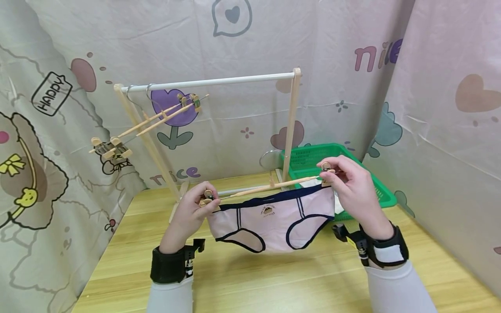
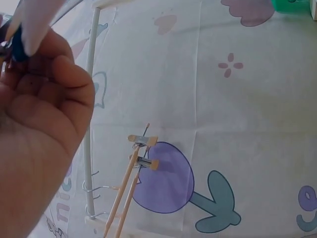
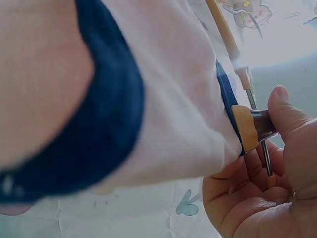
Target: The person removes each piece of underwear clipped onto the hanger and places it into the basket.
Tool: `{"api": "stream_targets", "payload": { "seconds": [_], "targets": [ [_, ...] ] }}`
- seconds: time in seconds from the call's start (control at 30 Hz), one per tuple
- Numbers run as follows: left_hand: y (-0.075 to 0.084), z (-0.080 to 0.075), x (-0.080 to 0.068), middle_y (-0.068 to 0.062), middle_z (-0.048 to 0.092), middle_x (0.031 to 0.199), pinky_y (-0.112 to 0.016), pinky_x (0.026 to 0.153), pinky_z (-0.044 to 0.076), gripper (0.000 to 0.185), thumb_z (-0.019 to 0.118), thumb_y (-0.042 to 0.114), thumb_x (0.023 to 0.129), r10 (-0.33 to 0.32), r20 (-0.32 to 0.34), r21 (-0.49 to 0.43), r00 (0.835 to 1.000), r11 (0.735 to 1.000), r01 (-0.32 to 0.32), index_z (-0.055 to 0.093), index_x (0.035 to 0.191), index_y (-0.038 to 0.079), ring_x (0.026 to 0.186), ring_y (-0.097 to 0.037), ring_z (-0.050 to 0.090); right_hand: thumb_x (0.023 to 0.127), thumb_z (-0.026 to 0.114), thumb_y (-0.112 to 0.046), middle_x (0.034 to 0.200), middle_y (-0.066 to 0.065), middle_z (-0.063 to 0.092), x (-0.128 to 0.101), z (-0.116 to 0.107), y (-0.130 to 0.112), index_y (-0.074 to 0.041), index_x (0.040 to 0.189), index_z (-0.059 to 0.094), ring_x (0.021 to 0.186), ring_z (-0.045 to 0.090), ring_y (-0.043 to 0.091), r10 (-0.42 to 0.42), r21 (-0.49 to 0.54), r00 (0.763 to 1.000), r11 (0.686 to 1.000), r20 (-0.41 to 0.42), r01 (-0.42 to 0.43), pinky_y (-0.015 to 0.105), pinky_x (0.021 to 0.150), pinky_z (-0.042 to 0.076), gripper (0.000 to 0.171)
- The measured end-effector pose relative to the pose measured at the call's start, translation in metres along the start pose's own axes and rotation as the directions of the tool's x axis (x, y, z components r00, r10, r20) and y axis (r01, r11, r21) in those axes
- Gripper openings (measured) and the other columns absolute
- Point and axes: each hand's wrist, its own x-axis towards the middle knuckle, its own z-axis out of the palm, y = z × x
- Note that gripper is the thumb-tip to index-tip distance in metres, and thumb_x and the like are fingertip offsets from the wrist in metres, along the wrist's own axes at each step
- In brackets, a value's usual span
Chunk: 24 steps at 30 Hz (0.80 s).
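Observation:
Pale pink underpants (image 1: 274, 221) with navy trim hang by their waistband from a wooden clip hanger (image 1: 254, 189), held up over the table. My left hand (image 1: 192, 213) pinches the clip (image 1: 208, 196) at the hanger's left end. At the other end, my right hand (image 1: 354, 191) pinches the right clip (image 1: 325, 169), thumb on one side and fingers on the other. In the right wrist view that clip (image 3: 245, 126) bites the navy waistband. The hanger's metal hook (image 1: 268, 157) points up and away from me, in front of the rack's right post.
A wooden rack with a white rail (image 1: 211, 81) stands at the back of the table (image 1: 250, 282). Two clip hangers (image 1: 164, 115) hang at its left end. Behind my right hand sits a green basket (image 1: 313, 150) with white cloth (image 1: 339, 206) in it. Printed curtains surround the table.

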Motion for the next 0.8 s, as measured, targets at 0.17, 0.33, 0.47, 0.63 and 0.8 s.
{"api": "stream_targets", "payload": {
  "seconds": [0.17, 0.33, 0.47, 0.63, 0.8],
  "targets": [
    [0.0004, -0.0008, 0.0003, -0.001, 0.059, 0.087, -0.028, 0.068, 0.039, 0.018, 0.067, -0.008, 0.093, -0.031, 0.021, 0.009, 0.999, 0.999, 0.031, 0.061, 0.091, 0.008, 0.078, -0.009, 0.046, 0.095, 0.071, -0.001, 0.092, -0.009, 0.057, -0.0017, -0.0002, -0.0023, -0.005, 0.108, 0.073, 0.08, 0.051, 0.002, -0.023, -0.018, 1.0, 1.0, -0.012, 0.023, 0.008, 0.069, 0.044, 0.014],
    [0.0, -0.002, 0.0, -0.002, 0.06, 0.087, -0.027, 0.068, 0.041, 0.014, 0.067, -0.005, 0.095, -0.061, 0.055, 0.005, 0.997, 0.998, 0.061, 0.062, 0.092, 0.008, 0.079, -0.01, 0.048, 0.093, 0.073, 0.001, 0.091, -0.007, 0.057, -0.0027, -0.0006, -0.005, -0.004, 0.106, 0.073, 0.081, 0.052, 0.001, -0.048, -0.025, 0.999, 0.999, -0.021, 0.047, 0.007, 0.071, 0.044, 0.014],
    [0.0011, -0.0041, -0.0012, 0.001, 0.059, 0.089, -0.029, 0.07, 0.04, 0.009, 0.068, 0.003, 0.098, -0.122, 0.096, 0.017, 0.988, 0.993, 0.121, 0.064, 0.094, 0.01, 0.081, -0.012, 0.047, 0.092, 0.073, 0.0, 0.091, -0.006, 0.059, -0.0029, -0.0014, -0.0064, -0.004, 0.106, 0.074, 0.083, 0.053, -0.001, -0.064, -0.041, 0.998, 0.997, -0.026, 0.063, 0.005, 0.074, 0.045, 0.014],
    [0.0011, -0.0051, -0.0014, 0.001, 0.061, 0.093, -0.029, 0.073, 0.042, 0.006, 0.068, 0.006, 0.099, -0.158, 0.144, 0.032, 0.977, 0.987, 0.155, 0.065, 0.097, 0.011, 0.083, -0.012, 0.05, 0.091, 0.074, 0.001, 0.09, -0.002, 0.061, -0.0024, -0.0019, -0.0066, -0.004, 0.106, 0.074, 0.084, 0.054, -0.004, -0.077, -0.063, 0.997, 0.995, -0.028, 0.075, 0.004, 0.076, 0.045, 0.016],
    [-0.0012, -0.0042, 0.0, 0.0, 0.064, 0.095, -0.029, 0.077, 0.045, 0.008, 0.067, 0.005, 0.099, -0.166, 0.178, 0.036, 0.97, 0.986, 0.162, 0.065, 0.099, 0.012, 0.086, -0.011, 0.053, 0.089, 0.075, 0.003, 0.09, 0.001, 0.063, -0.0023, -0.0019, -0.0062, -0.003, 0.107, 0.074, 0.083, 0.054, -0.004, -0.093, -0.074, 0.995, 0.993, -0.027, 0.09, 0.004, 0.076, 0.044, 0.018]
  ]
}}
